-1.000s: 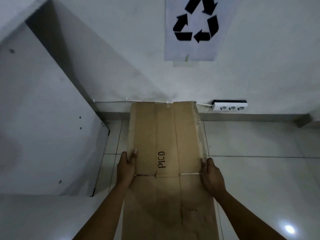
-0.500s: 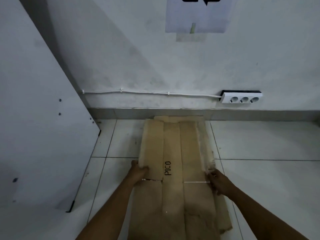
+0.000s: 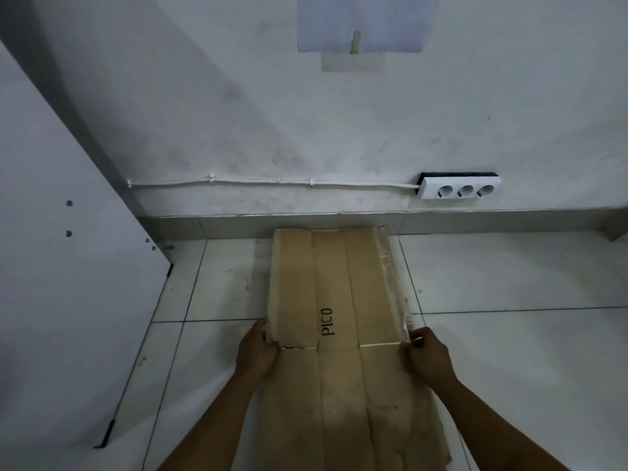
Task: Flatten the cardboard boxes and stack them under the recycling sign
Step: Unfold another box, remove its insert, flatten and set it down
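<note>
Flattened box (image 3: 334, 300) flat on floor (image 3: 509, 277), far end at wall under sign (image 3: 365, 23). Left hand (image 3: 256, 350) and right hand (image 3: 426, 351) pinching its side edges. Letting go left; other boxes not visible.

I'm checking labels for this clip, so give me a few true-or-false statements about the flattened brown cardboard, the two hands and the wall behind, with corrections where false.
1. The flattened brown cardboard lies on the white tiled floor with its far end by the wall's base. True.
2. Only the left hand touches the cardboard. False: the right hand grips the opposite long edge too.
3. The word PICO is written on the cardboard. True.
4. The white three-socket power strip sits on the floor. False: it is mounted on the wall, to the right of the cardboard.
5. The paper sheet on the wall hangs above the cardboard's far end. True.
</note>
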